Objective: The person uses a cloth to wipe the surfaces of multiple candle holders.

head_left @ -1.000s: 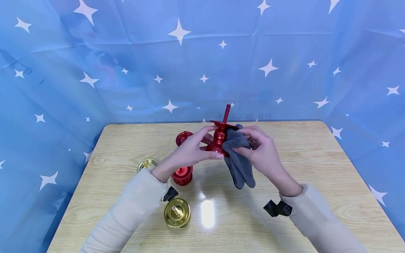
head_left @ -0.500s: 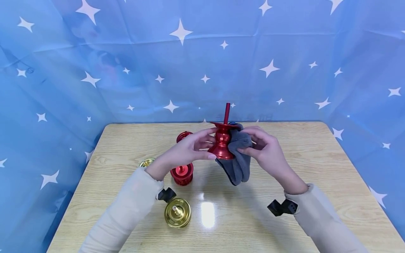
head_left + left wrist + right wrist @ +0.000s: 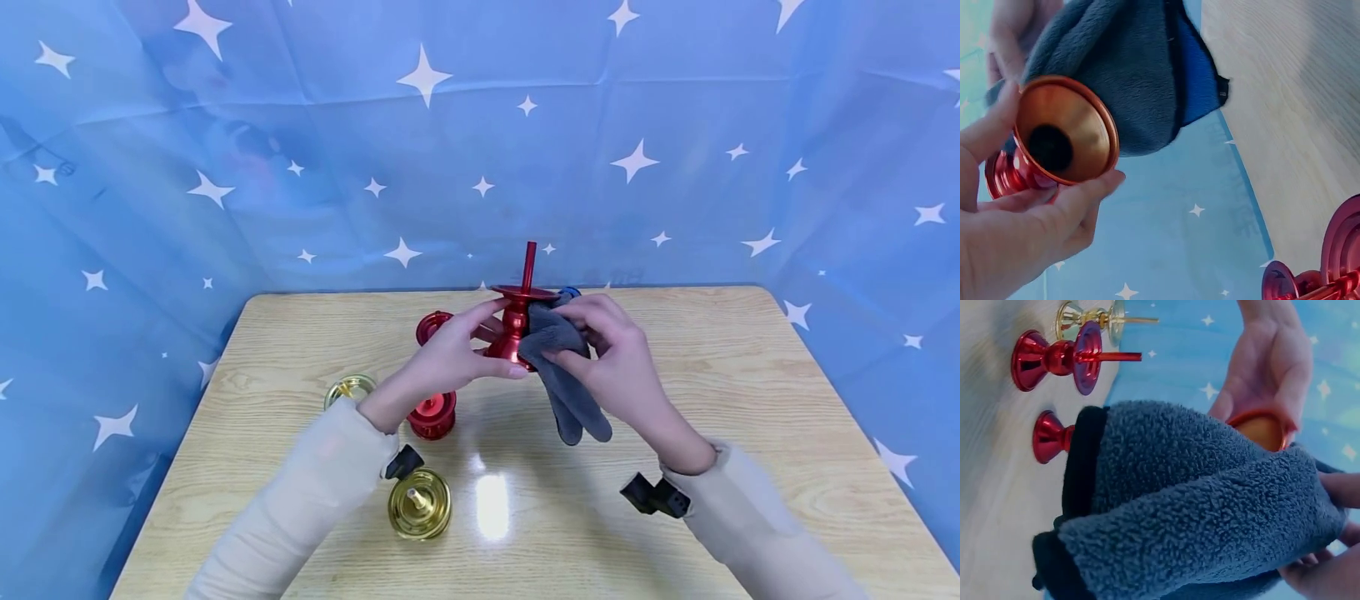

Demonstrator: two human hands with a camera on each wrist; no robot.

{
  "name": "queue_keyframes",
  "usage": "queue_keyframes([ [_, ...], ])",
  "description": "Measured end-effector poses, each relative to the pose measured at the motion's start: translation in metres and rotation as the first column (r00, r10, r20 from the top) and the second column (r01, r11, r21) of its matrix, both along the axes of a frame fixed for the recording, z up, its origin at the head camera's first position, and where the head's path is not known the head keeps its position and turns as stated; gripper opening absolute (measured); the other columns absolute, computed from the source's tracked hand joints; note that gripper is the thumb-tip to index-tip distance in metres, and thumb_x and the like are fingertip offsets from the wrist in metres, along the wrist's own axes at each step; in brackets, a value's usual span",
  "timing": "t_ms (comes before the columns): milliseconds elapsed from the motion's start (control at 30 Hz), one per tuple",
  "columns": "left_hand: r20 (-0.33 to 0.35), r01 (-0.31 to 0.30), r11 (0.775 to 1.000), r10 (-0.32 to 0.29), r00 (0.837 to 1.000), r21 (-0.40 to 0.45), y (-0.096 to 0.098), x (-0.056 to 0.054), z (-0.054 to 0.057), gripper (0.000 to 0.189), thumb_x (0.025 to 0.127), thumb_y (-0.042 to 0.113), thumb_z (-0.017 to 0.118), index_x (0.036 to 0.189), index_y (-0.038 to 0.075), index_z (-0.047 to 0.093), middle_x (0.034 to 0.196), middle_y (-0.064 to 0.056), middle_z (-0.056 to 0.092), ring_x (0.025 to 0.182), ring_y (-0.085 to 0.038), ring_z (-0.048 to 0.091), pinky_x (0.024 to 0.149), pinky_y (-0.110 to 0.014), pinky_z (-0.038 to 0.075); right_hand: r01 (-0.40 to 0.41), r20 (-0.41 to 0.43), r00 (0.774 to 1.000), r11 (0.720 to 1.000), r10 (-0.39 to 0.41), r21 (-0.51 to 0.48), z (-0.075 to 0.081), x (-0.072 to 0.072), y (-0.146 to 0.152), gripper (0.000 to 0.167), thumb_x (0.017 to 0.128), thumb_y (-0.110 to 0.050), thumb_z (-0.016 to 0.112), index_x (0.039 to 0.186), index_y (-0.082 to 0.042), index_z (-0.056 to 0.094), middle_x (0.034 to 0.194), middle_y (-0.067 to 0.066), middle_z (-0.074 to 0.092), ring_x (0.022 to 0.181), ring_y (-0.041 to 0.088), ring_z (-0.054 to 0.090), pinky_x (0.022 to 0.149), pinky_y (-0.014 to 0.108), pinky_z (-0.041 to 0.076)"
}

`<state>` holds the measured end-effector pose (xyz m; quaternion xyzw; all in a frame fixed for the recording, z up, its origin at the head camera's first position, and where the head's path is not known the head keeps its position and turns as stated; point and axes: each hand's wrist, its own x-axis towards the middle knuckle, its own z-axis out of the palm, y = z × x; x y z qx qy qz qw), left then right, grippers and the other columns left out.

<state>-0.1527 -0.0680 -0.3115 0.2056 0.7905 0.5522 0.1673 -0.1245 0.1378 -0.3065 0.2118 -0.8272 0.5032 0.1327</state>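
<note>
My left hand (image 3: 453, 354) grips a shiny red candlestick (image 3: 512, 321) around its body and flared base, raised above the table with its thin stem pointing up and slightly tilted. In the left wrist view the candlestick's hollow, copper-toned underside (image 3: 1088, 122) faces the camera. A folded grey fuzzy cloth (image 3: 551, 342) is pinched in my right hand (image 3: 615, 354) and pressed against the candlestick's right side. Its lower folds hang down; a blue patch (image 3: 1197, 81) and dark edging show in the left wrist view. The cloth (image 3: 1210, 506) hides most of the candlestick in the right wrist view.
Two more red candlesticks (image 3: 433, 417) (image 3: 1057, 359) stand on the wooden table (image 3: 735, 375), partly behind my left forearm. A gold candlestick (image 3: 420, 505) stands nearer the front, another gold one (image 3: 349, 387) at the left. A blue star-patterned curtain (image 3: 480, 142) surrounds the table.
Both hands shifted slightly right, then back left. The candlestick turned a little in my left hand, and the cloth moved across its side, its hanging folds swinging.
</note>
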Motion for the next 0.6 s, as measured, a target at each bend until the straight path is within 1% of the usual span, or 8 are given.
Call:
queue_keyframes([
  [33,0.0,0.002,1.0,-0.002,1.0,-0.003,0.0,0.0,0.0,0.078,0.075,0.014,0.077,0.14,0.009,0.035,0.11,-0.009,0.057,0.102,-0.02,0.054,0.084,-0.03,0.049,-0.001,-0.017,1.0,1.0,0.001,0.012,0.001,0.001,-0.001,0.035,0.07,0.01,0.073,0.102,0.004,0.064,0.104,0.009,0.055,0.086,0.013,0.056,0.071,0.015,0.048],
  [100,0.017,0.017,1.0,-0.017,1.0,0.018,-0.001,0.0,0.001,0.077,0.076,0.012,0.075,0.141,0.007,0.033,0.112,-0.01,0.056,0.104,-0.021,0.054,0.086,-0.029,0.048,-0.014,-0.04,0.999,1.0,0.015,0.02,0.003,0.003,-0.001,0.035,0.07,0.01,0.073,0.103,0.003,0.064,0.104,0.009,0.055,0.085,0.014,0.056,0.07,0.015,0.048],
  [133,0.028,0.024,0.999,-0.025,0.999,0.037,-0.002,-0.001,0.001,0.077,0.076,0.01,0.075,0.141,0.006,0.033,0.113,-0.01,0.056,0.105,-0.022,0.054,0.087,-0.03,0.048,-0.032,-0.035,0.999,0.999,0.032,0.002,0.003,0.002,0.0,0.035,0.07,0.011,0.072,0.103,0.003,0.064,0.105,0.009,0.055,0.087,0.015,0.056,0.072,0.015,0.048],
  [233,0.08,0.047,0.991,-0.057,0.995,0.122,-0.006,-0.001,0.002,0.079,0.077,0.002,0.072,0.142,0.005,0.029,0.115,-0.012,0.055,0.108,-0.022,0.053,0.088,-0.031,0.047,-0.095,0.018,0.995,0.99,0.098,-0.106,-0.001,-0.002,0.007,0.038,0.07,0.017,0.068,0.106,0.005,0.062,0.107,0.009,0.055,0.091,0.016,0.057,0.074,0.019,0.05],
  [333,0.134,0.079,0.974,-0.109,0.985,0.213,-0.009,-0.001,0.002,0.083,0.076,-0.006,0.07,0.144,0.006,0.023,0.116,-0.016,0.054,0.111,-0.025,0.052,0.088,-0.033,0.047,-0.13,0.092,0.984,0.968,0.153,-0.214,-0.009,-0.007,0.014,0.04,0.07,0.022,0.064,0.108,0.01,0.059,0.107,0.007,0.055,0.093,0.014,0.059,0.076,0.023,0.052],
  [433,0.188,0.084,0.964,-0.134,0.973,0.254,-0.01,0.0,0.002,0.087,0.075,-0.009,0.069,0.144,0.009,0.02,0.117,-0.017,0.054,0.111,-0.026,0.052,0.087,-0.034,0.048,-0.147,0.146,0.97,0.947,0.194,-0.284,-0.017,-0.01,0.019,0.041,0.071,0.025,0.061,0.11,0.013,0.055,0.107,0.005,0.055,0.089,0.014,0.061,0.074,0.028,0.053],
  [500,0.204,0.081,0.962,-0.137,0.969,0.26,-0.01,0.0,0.001,0.083,0.077,-0.007,0.068,0.143,0.009,0.02,0.117,-0.017,0.055,0.111,-0.024,0.053,0.088,-0.034,0.047,-0.158,0.158,0.964,0.935,0.216,-0.317,-0.021,-0.011,0.02,0.041,0.071,0.026,0.059,0.111,0.014,0.053,0.107,0.004,0.055,0.089,0.014,0.061,0.073,0.03,0.053],
  [600,0.201,0.085,0.959,-0.142,0.969,0.271,-0.011,0.0,0.0,0.066,0.085,0.004,0.063,0.14,0.008,0.026,0.116,-0.018,0.057,0.109,-0.024,0.055,0.091,-0.035,0.045,-0.172,0.136,0.964,0.928,0.227,-0.33,-0.023,-0.011,0.021,0.042,0.07,0.027,0.059,0.11,0.015,0.053,0.107,0.005,0.055,0.09,0.015,0.06,0.074,0.029,0.053],
])
